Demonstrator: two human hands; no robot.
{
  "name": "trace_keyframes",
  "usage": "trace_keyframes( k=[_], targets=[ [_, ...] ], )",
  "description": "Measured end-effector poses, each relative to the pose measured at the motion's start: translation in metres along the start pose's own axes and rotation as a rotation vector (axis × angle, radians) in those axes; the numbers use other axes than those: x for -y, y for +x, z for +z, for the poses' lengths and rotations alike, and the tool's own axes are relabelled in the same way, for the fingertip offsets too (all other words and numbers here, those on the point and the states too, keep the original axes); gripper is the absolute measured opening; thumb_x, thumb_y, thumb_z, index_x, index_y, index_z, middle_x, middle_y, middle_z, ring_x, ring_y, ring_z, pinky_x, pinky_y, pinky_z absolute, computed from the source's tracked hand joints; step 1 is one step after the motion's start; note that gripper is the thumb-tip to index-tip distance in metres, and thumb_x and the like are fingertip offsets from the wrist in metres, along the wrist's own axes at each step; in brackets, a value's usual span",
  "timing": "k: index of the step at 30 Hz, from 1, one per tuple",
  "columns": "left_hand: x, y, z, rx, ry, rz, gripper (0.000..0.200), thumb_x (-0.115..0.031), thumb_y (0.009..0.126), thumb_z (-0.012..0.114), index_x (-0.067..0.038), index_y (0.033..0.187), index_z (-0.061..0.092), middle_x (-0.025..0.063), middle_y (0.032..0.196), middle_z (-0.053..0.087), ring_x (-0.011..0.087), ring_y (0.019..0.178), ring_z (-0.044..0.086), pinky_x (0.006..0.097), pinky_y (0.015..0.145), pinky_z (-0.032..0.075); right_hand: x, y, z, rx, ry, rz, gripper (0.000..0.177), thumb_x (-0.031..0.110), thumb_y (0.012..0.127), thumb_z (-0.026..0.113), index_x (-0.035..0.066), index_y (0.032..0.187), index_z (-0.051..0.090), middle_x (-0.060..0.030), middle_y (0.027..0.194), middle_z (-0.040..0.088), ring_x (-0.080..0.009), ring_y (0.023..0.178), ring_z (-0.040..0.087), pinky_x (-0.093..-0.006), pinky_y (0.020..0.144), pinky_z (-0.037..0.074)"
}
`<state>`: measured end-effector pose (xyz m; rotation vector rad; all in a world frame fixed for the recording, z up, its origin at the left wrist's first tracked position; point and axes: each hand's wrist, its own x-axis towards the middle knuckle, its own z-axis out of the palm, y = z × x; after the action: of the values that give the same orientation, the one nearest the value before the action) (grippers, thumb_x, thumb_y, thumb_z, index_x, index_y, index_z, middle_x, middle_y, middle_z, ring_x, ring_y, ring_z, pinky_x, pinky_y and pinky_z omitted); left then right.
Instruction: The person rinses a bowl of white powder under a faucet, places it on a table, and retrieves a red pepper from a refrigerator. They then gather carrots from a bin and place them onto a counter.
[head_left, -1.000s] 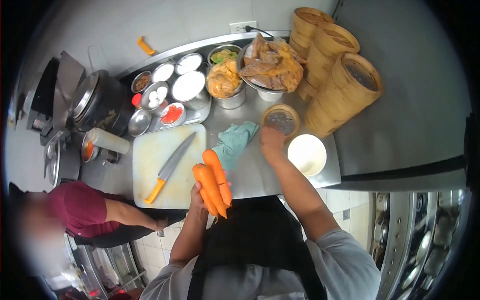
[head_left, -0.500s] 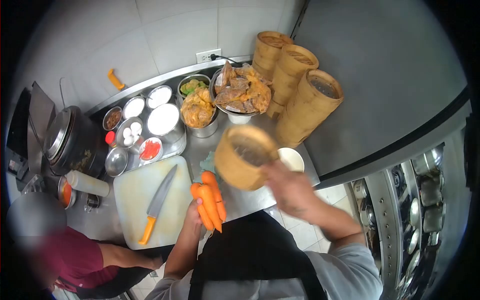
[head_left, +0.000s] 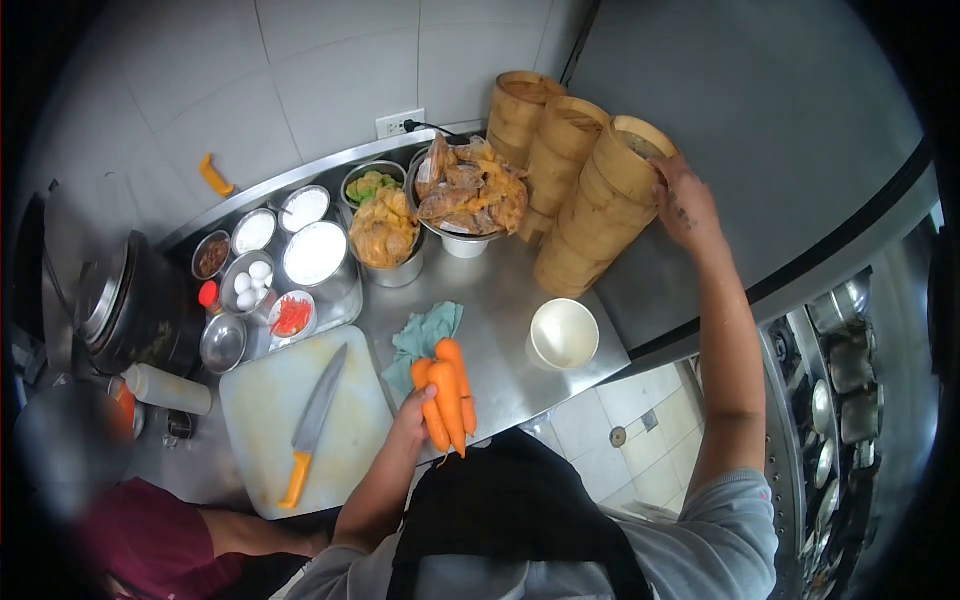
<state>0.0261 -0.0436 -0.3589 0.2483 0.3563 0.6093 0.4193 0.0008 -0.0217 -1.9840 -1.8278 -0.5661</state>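
My left hand (head_left: 413, 413) is closed around a bunch of carrots (head_left: 450, 398), held over the counter's front edge. My right hand (head_left: 684, 200) grips the rim of the top bamboo steamer (head_left: 622, 172), which sits on the nearest of three tall steamer stacks. Some of its fingers are hidden behind the rim. Just beyond the carrots lies a crumpled teal cloth (head_left: 425, 335). A white cutting board (head_left: 255, 400) is left of them, with a yellow-handled knife (head_left: 318, 410) lying across it. To the right stands a white bowl (head_left: 562, 334).
Pans of bagged food (head_left: 470, 190), tubs of white powder (head_left: 315, 253), a bowl of eggs (head_left: 250, 281) and a dish of red strips (head_left: 292, 314) line the back. A dark cooker (head_left: 150, 310) stands left. A co-worker's maroon sleeve (head_left: 150, 530) is close on my left.
My right hand has carried the bamboo steamer up and right onto the nearest stack. The white bowl and teal cloth show more fully. My left hand still holds the carrots, slightly farther right.
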Motion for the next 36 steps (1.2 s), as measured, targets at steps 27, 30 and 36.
trace_keyframes(
  k=[27,30,36],
  targets=[
    [0.06,0.163,0.081,-1.366,1.34,0.399,0.103,-0.053,0.064,0.076,-0.001,0.138,0.029,0.0225,0.118,0.051,0.038,0.111,0.05,0.0432,0.095,0.041,-0.038,-0.212,0.162,0.388,0.51,-0.465,0.039,0.0,0.069,0.055,0.005,0.108,0.058,-0.01,0.088,0.057,-0.027,0.085,0.054,-0.0383,0.081,0.04],
    [0.065,0.174,0.102,-1.47,1.416,0.255,0.112,-0.061,0.062,0.073,-0.005,0.144,0.021,0.0243,0.133,0.035,0.0384,0.126,0.035,0.0426,0.102,0.033,-0.042,-0.216,0.165,0.37,0.503,-0.496,0.039,0.0,0.068,0.056,0.005,0.107,0.059,-0.0103,0.088,0.056,-0.0274,0.087,0.052,-0.0387,0.082,0.039],
    [0.061,0.151,0.075,-1.328,1.202,0.535,0.095,-0.063,0.071,0.064,0.001,0.136,0.037,0.028,0.131,0.041,0.0379,0.123,0.041,0.039,0.102,0.034,-0.046,-0.231,0.178,0.423,0.537,-0.482,0.036,0.005,0.074,0.059,0.003,0.11,0.057,-0.0139,0.099,0.057,-0.0307,0.098,0.051,-0.0416,0.091,0.037]
  ],
)
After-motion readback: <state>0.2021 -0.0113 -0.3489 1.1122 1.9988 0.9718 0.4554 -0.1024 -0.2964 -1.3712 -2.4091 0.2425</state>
